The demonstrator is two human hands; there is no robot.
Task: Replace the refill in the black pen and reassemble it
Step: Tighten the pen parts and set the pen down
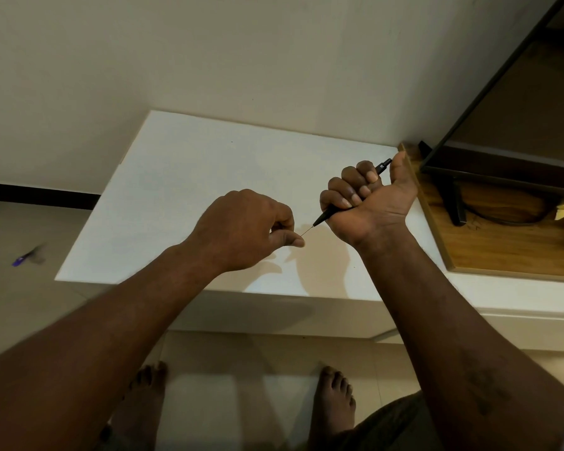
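Over a white table (183,177), my right hand (368,196) fists the black pen (323,218); my left hand (241,229) pinches its thin refill (307,230).

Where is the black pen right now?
In the head view, the slim black plastic pen is gripped in the right hand's fist above the white table, right of centre, its tip pointing toward the left hand.
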